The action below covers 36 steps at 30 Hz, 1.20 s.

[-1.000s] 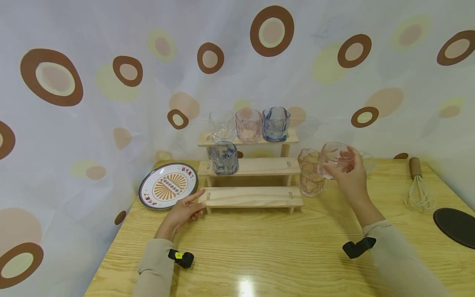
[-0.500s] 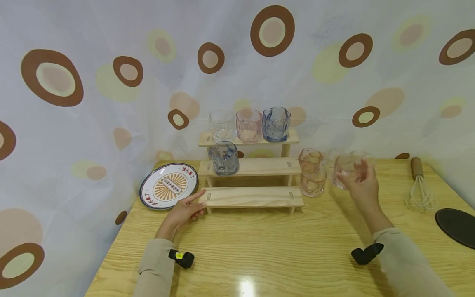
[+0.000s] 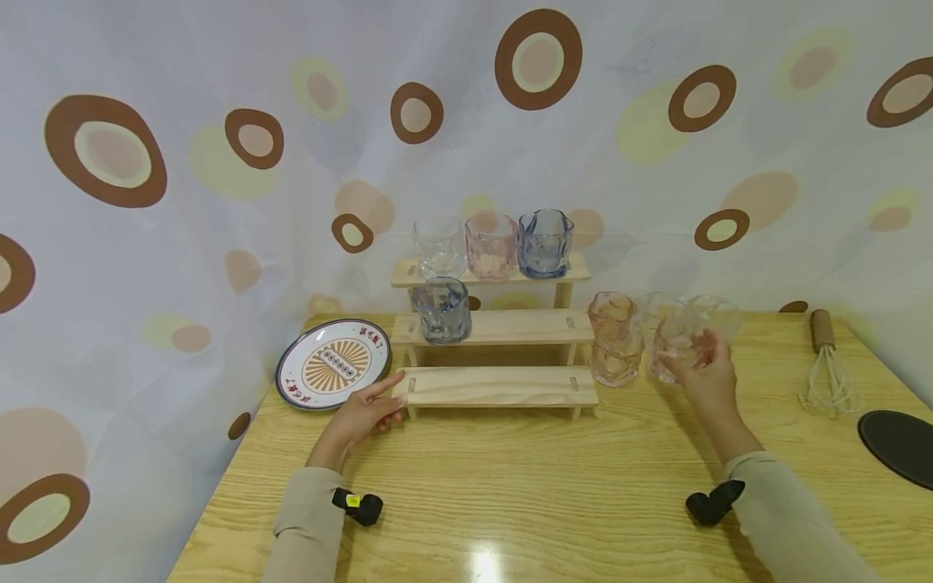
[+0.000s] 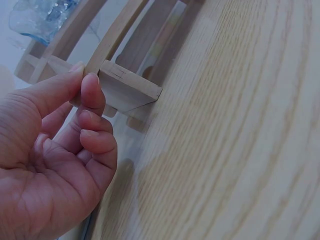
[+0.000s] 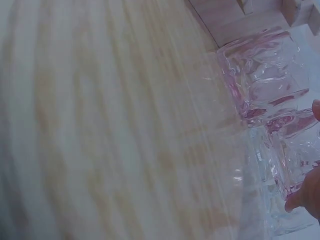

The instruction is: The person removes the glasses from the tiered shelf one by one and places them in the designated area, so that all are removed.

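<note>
My left hand (image 3: 359, 419) pinches the left end of the lowest board of a three-tier wooden shelf rack (image 3: 496, 385). In the left wrist view, the thumb and forefinger meet on the board's edge, with the other fingers curled below. My right hand (image 3: 705, 390) holds a pink drinking glass (image 3: 672, 350) by its side, low at the table, right of two stacked pink glasses (image 3: 615, 352). Clear glasses (image 3: 717, 312) behind it are partly covered by the hand and the held glass. In the right wrist view, fingertips (image 5: 295, 201) press on the pink glass's wall.
The top tier bears a clear glass (image 3: 440, 247), a pink glass (image 3: 491, 247) and a blue glass (image 3: 545, 243). Another blue glass (image 3: 442, 312) stands on the middle tier's left. A plate (image 3: 334, 364) lies left, a whisk (image 3: 824, 356) and black disc (image 3: 900, 447) right.
My right hand has carried the pink glass rightward, away from beside the stacked pink glasses' top, and lowered it toward the table. The left hand has stayed on the rack.
</note>
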Each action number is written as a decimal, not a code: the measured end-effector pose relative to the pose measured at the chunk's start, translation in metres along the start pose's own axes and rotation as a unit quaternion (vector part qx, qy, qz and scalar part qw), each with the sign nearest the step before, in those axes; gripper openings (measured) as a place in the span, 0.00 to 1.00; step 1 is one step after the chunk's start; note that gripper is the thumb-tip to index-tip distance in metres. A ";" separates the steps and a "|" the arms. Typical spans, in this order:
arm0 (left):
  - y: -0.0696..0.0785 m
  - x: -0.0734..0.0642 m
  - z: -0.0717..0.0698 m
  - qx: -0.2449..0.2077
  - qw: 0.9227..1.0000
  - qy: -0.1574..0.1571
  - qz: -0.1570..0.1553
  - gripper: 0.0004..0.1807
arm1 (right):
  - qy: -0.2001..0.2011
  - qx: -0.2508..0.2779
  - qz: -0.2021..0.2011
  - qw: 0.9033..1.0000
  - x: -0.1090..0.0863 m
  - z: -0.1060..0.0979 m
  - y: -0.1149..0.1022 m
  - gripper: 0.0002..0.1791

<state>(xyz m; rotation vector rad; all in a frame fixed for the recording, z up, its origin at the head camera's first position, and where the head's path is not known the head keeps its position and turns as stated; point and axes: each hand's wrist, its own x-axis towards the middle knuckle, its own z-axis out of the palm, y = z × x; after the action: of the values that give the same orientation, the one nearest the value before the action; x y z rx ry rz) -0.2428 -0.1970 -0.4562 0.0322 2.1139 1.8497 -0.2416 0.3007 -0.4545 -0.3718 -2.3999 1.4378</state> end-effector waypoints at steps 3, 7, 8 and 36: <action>0.000 0.001 0.000 0.002 1.000 0.001 0.000 0.31 | -0.006 0.005 0.008 1.000 0.000 0.002 0.001 0.51; 0.000 0.002 0.000 0.005 1.000 0.000 0.001 0.31 | -0.006 0.023 0.016 1.000 0.001 0.003 0.002 0.50; 0.000 0.002 0.000 0.005 1.000 0.000 0.001 0.31 | -0.006 0.024 0.017 1.000 0.002 0.004 0.002 0.50; 0.000 0.001 0.000 0.008 1.000 0.003 -0.003 0.31 | -0.043 0.080 0.025 0.996 -0.002 0.008 0.005 0.52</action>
<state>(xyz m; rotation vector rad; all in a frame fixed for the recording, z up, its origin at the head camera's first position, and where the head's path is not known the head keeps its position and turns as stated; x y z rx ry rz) -0.2433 -0.1973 -0.4567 0.0252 2.1304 1.8316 -0.2426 0.2960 -0.4632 -0.3390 -2.3359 1.6872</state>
